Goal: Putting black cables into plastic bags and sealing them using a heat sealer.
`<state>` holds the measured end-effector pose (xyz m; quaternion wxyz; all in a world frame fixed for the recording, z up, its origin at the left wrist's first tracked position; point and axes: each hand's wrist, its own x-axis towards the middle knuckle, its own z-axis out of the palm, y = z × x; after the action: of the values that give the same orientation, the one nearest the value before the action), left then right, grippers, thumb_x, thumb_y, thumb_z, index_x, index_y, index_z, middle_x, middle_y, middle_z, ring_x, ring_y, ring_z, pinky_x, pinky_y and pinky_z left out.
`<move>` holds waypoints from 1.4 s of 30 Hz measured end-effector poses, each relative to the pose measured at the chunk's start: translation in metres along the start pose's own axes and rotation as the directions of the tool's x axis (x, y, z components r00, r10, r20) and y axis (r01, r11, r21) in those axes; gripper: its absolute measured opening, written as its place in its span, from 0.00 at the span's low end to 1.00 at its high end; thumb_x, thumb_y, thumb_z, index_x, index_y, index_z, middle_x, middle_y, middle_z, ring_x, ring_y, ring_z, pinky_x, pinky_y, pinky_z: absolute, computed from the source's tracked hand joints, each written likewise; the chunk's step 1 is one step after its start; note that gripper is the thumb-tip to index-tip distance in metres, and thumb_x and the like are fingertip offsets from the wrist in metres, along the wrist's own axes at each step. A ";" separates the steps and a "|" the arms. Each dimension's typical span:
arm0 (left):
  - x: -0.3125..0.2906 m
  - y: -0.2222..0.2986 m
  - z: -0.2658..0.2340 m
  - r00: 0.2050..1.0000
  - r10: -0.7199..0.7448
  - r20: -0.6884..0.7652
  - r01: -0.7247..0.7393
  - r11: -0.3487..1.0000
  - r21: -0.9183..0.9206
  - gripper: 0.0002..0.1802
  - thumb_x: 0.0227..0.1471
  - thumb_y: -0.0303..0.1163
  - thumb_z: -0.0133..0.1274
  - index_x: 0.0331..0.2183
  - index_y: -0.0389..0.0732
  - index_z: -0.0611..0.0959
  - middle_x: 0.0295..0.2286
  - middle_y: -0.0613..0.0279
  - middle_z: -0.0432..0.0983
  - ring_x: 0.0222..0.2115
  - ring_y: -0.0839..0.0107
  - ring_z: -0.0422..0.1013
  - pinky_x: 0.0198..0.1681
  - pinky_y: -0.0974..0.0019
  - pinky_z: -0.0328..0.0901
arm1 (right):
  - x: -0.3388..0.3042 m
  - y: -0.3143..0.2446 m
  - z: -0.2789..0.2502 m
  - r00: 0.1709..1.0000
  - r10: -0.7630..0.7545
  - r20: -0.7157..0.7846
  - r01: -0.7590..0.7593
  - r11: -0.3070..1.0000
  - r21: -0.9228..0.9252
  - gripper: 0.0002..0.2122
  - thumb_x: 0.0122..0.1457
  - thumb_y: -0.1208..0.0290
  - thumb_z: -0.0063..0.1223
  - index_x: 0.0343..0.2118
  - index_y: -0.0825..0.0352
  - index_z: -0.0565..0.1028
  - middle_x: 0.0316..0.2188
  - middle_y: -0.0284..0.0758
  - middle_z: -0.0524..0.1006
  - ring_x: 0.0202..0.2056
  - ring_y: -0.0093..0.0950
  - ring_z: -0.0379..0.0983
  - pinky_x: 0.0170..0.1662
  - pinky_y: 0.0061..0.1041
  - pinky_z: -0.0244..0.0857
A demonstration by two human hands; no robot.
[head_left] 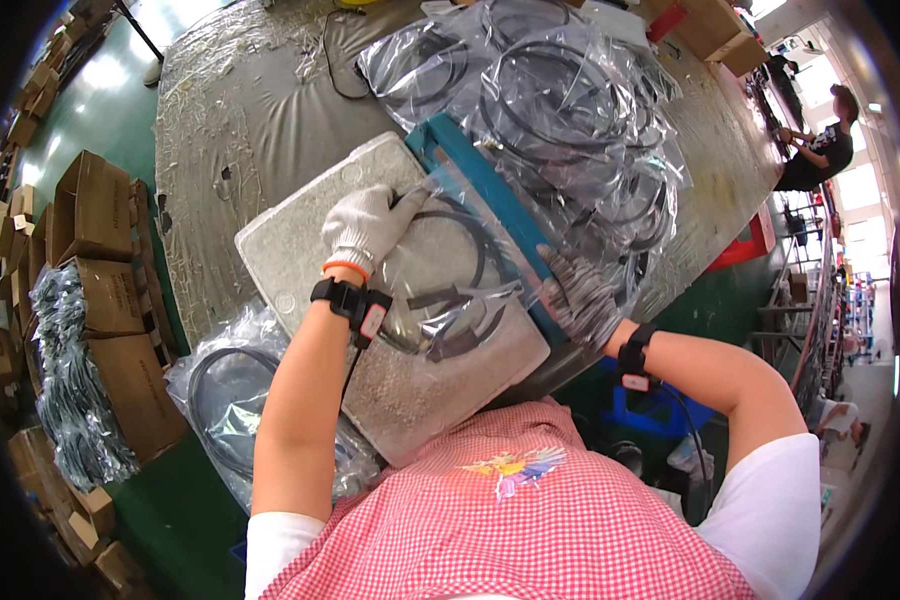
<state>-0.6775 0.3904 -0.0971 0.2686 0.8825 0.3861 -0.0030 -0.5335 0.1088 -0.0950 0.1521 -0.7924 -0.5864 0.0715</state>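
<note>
A teal bar-type bag sealer (500, 215) lies slantwise beside a pale grey foam block (305, 245) on the worktable. On the block rests a clear plastic bag (445, 260) with a coiled black cable (482, 245) in it, its upper right edge at the sealer. My left hand (365, 228), in a white knit glove, is closed on the bag's edge near the sealer. My right hand (582, 298), in a greyish glove, lies on the lower end of the sealer's bar with its fingers stretched out. The underside of that hand is hidden.
Several bagged cables (570, 110) are heaped beyond the sealer. Another bagged cable (235, 400) lies left of the block. Cardboard boxes (105, 290) stand on the left floor, one with stacked plastic bags (75, 370). A blue stool (650, 405) is at right; a person (820, 150) works farther off.
</note>
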 end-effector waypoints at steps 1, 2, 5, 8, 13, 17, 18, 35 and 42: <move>0.000 -0.001 0.001 1.000 0.009 -0.013 -0.009 1.000 0.001 0.36 0.47 0.65 0.40 0.27 0.40 0.83 0.26 0.49 0.77 0.30 0.54 0.74 0.34 0.57 0.66 | 0.000 -0.001 -0.001 0.999 0.018 0.026 -0.018 1.000 -0.019 0.26 0.53 0.65 0.46 0.57 0.60 0.59 0.43 0.53 0.68 0.42 0.50 0.65 0.45 0.44 0.61; -0.001 -0.001 0.003 1.000 -0.010 -0.015 0.010 1.000 -0.027 0.34 0.47 0.65 0.41 0.29 0.42 0.83 0.27 0.50 0.77 0.31 0.54 0.73 0.36 0.59 0.66 | -0.002 -0.003 -0.001 0.999 -0.023 -0.029 0.022 0.999 -0.025 0.26 0.52 0.66 0.48 0.56 0.61 0.60 0.42 0.52 0.69 0.41 0.49 0.66 0.45 0.43 0.61; -0.006 0.010 -0.001 1.000 -0.011 0.011 0.011 1.000 -0.007 0.34 0.47 0.65 0.40 0.31 0.44 0.83 0.29 0.50 0.77 0.32 0.55 0.73 0.36 0.59 0.66 | -0.008 0.002 -0.002 0.996 0.018 -0.085 -0.016 1.000 0.021 0.26 0.51 0.68 0.49 0.56 0.61 0.60 0.42 0.51 0.69 0.40 0.48 0.67 0.43 0.43 0.62; -0.008 0.007 0.003 1.000 -0.006 -0.010 0.006 1.000 0.009 0.34 0.46 0.66 0.40 0.32 0.44 0.82 0.29 0.49 0.77 0.33 0.55 0.73 0.36 0.59 0.66 | -0.008 0.001 0.000 0.994 -0.008 -0.111 -0.003 0.995 -0.104 0.26 0.52 0.67 0.49 0.55 0.62 0.61 0.42 0.49 0.69 0.38 0.47 0.69 0.41 0.41 0.64; -0.016 0.020 -0.002 0.999 -0.038 -0.027 0.039 0.998 0.054 0.33 0.48 0.64 0.40 0.30 0.43 0.82 0.30 0.49 0.77 0.35 0.53 0.72 0.38 0.56 0.65 | -0.008 0.003 -0.008 0.997 0.018 -0.076 -0.022 0.998 -0.052 0.23 0.54 0.66 0.48 0.54 0.62 0.62 0.39 0.47 0.70 0.36 0.44 0.70 0.40 0.39 0.64; -0.019 0.026 0.001 0.999 -0.049 -0.016 0.050 0.994 0.096 0.33 0.48 0.63 0.40 0.31 0.43 0.82 0.30 0.49 0.77 0.35 0.52 0.72 0.38 0.56 0.65 | -0.015 -0.001 -0.015 0.996 0.087 -0.030 -0.089 0.994 -0.064 0.22 0.55 0.65 0.46 0.54 0.62 0.63 0.39 0.46 0.70 0.38 0.43 0.69 0.41 0.39 0.65; -0.018 0.026 0.004 0.998 -0.053 -0.014 0.054 0.994 0.093 0.33 0.47 0.64 0.41 0.31 0.43 0.82 0.29 0.49 0.77 0.35 0.52 0.73 0.38 0.56 0.65 | -0.017 -0.002 -0.015 0.995 0.096 -0.032 -0.098 0.993 -0.059 0.22 0.55 0.65 0.46 0.54 0.62 0.64 0.40 0.46 0.70 0.39 0.43 0.69 0.42 0.39 0.64; 0.000 0.072 0.018 0.988 -0.125 -0.095 0.137 0.982 0.132 0.35 0.44 0.68 0.42 0.25 0.43 0.82 0.26 0.50 0.77 0.31 0.53 0.73 0.35 0.59 0.65 | -0.013 0.031 -0.032 0.994 0.106 -0.019 -0.105 0.994 0.015 0.22 0.54 0.64 0.45 0.52 0.65 0.65 0.38 0.46 0.71 0.37 0.41 0.70 0.39 0.38 0.65; -0.035 0.063 0.018 0.992 -0.047 -0.116 0.057 0.995 0.086 0.30 0.46 0.60 0.48 0.29 0.39 0.81 0.26 0.47 0.76 0.30 0.52 0.73 0.35 0.58 0.64 | -0.036 0.036 -0.030 0.959 0.153 -0.238 -0.106 0.974 0.198 0.21 0.57 0.60 0.42 0.51 0.67 0.66 0.40 0.47 0.71 0.39 0.41 0.70 0.43 0.37 0.63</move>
<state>-0.6554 0.3228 -0.0750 0.2062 0.8820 0.4231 0.0230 -0.5026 0.0602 -0.0810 0.2924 -0.8145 -0.5000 0.0339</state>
